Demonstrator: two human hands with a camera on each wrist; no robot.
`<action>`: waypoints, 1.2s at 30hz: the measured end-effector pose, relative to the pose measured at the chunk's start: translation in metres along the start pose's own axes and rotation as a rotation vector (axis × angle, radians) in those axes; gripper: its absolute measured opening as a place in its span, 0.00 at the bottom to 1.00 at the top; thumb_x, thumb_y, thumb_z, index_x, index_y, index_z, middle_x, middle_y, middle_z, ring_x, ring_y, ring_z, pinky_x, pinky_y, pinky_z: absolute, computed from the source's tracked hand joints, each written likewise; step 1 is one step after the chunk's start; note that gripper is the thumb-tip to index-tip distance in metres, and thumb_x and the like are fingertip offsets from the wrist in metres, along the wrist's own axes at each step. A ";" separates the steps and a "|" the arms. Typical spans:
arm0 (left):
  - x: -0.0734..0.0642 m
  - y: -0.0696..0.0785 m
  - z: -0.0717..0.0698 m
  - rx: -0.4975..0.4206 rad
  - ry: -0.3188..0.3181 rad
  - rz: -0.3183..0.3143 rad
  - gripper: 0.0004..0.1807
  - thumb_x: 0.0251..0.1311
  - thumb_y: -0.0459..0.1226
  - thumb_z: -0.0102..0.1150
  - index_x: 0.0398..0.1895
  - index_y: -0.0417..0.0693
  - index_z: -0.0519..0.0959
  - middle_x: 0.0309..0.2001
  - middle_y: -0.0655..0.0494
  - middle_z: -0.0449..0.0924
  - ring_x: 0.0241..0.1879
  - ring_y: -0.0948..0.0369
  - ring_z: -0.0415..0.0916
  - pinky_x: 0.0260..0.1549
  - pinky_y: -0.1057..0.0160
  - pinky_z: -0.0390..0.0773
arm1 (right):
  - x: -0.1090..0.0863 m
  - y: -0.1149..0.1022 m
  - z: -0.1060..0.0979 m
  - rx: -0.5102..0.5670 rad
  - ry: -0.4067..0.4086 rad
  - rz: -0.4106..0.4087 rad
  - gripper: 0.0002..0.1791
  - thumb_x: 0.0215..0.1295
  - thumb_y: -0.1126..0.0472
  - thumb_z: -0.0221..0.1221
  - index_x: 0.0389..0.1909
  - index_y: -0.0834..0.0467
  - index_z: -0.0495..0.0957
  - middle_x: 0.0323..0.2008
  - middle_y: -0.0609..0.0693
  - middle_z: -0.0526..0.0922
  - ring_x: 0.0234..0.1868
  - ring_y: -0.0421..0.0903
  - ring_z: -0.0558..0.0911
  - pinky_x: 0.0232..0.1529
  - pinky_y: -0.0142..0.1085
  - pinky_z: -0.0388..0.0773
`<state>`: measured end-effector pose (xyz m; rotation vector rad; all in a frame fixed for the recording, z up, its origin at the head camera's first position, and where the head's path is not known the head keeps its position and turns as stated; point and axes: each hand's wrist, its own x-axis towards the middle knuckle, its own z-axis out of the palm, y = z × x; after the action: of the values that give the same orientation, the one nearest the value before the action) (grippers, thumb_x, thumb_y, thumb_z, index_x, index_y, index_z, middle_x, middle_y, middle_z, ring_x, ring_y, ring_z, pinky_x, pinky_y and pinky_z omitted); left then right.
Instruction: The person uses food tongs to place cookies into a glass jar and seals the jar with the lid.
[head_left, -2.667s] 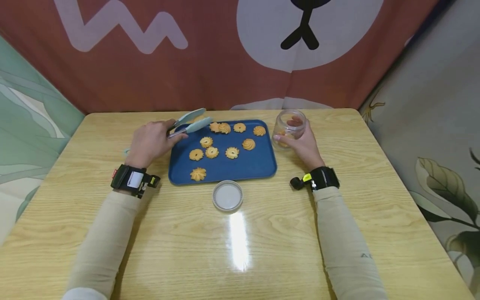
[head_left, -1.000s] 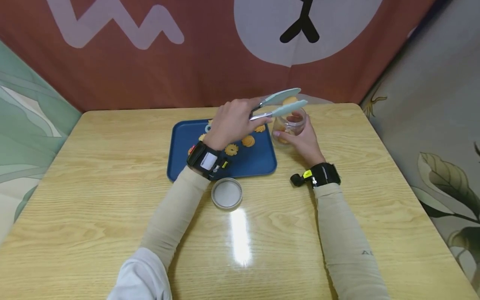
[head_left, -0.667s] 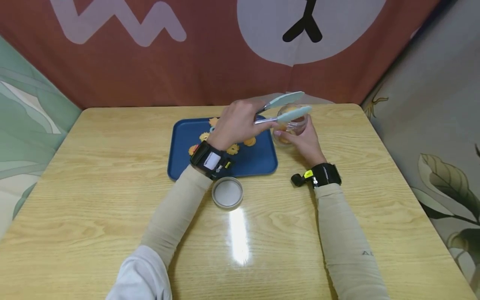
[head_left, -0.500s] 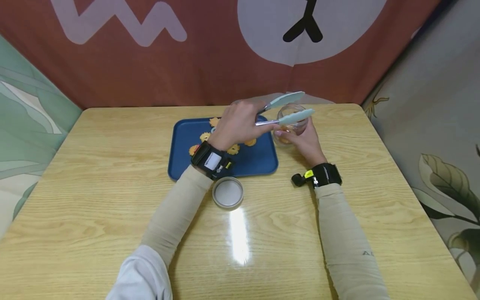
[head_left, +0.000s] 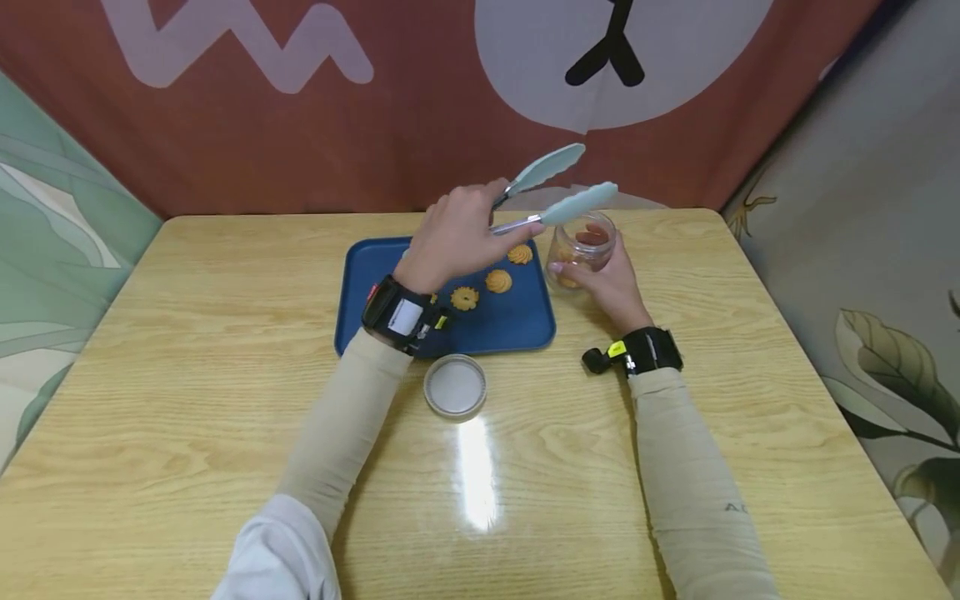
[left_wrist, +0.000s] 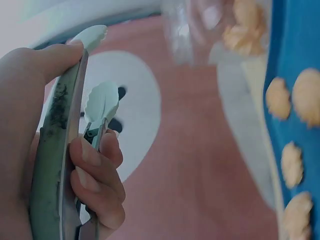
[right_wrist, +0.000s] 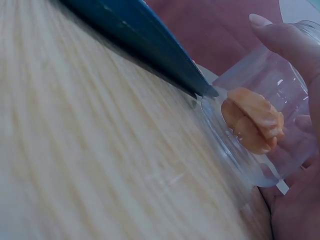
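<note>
My left hand [head_left: 461,229] grips a pair of tongs [left_wrist: 65,135] with metal arms and pale mint tips. The tips [head_left: 577,202] are spread apart with nothing between them, raised above and left of the jar mouth. My right hand [head_left: 607,283] holds a clear jar [head_left: 581,247] upright on the table, thumb at the front, fingers behind. A few cookies [right_wrist: 252,120] lie at the bottom of the jar, seen in the right wrist view. Beside the jar is a blue tray [head_left: 510,329] bearing several swirl cookies [head_left: 498,281], partly hidden by my left hand and wrist.
A round lid [head_left: 455,386] lies in front of the tray on the wooden table [head_left: 225,375]. A red-brown cloth [head_left: 420,142] with a printed face hangs behind the table's back edge. Patterned curtains stand at both sides.
My left hand brought the tongs with a cookie from the tray to the jar. The cookie left the tips, and the tongs have lifted back up and left. My right hand stays on the jar.
</note>
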<state>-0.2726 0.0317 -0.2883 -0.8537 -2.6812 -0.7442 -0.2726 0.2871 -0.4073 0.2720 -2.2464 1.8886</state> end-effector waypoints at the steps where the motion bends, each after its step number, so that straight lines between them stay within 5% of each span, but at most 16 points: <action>1: -0.001 -0.003 -0.005 0.006 0.012 -0.008 0.40 0.51 0.71 0.46 0.53 0.51 0.74 0.20 0.53 0.66 0.17 0.59 0.66 0.14 0.60 0.62 | -0.001 -0.001 0.000 -0.015 0.006 0.013 0.45 0.45 0.60 0.74 0.63 0.49 0.59 0.59 0.60 0.68 0.57 0.47 0.69 0.59 0.48 0.61; 10: -0.017 -0.030 -0.038 0.042 0.097 -0.039 0.40 0.52 0.69 0.49 0.51 0.44 0.75 0.21 0.50 0.67 0.18 0.57 0.67 0.13 0.58 0.61 | -0.003 0.000 -0.002 -0.035 0.016 0.026 0.45 0.45 0.57 0.74 0.62 0.49 0.59 0.60 0.62 0.67 0.57 0.47 0.69 0.60 0.48 0.61; 15: -0.030 -0.048 -0.046 0.084 0.087 -0.079 0.40 0.52 0.69 0.49 0.49 0.43 0.74 0.21 0.50 0.67 0.19 0.56 0.66 0.14 0.57 0.62 | -0.002 0.001 -0.004 -0.031 0.012 0.015 0.46 0.44 0.57 0.74 0.63 0.50 0.59 0.60 0.62 0.67 0.57 0.47 0.70 0.61 0.47 0.60; 28: -0.065 -0.093 -0.035 0.210 0.038 -0.071 0.33 0.53 0.66 0.52 0.38 0.45 0.72 0.15 0.51 0.60 0.13 0.55 0.61 0.12 0.57 0.59 | -0.007 0.005 -0.009 -0.028 0.010 0.029 0.46 0.45 0.58 0.74 0.64 0.51 0.58 0.60 0.61 0.67 0.57 0.47 0.69 0.61 0.49 0.60; 36: -0.076 -0.110 -0.032 0.275 -0.026 -0.062 0.38 0.55 0.66 0.51 0.59 0.48 0.70 0.19 0.52 0.65 0.16 0.56 0.64 0.14 0.58 0.61 | -0.016 -0.019 -0.005 -0.058 0.005 0.020 0.44 0.46 0.59 0.73 0.63 0.49 0.60 0.60 0.64 0.66 0.57 0.48 0.69 0.61 0.53 0.60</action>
<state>-0.2747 -0.0984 -0.3325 -0.7174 -2.7571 -0.3648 -0.2522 0.2893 -0.3929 0.2360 -2.3046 1.8282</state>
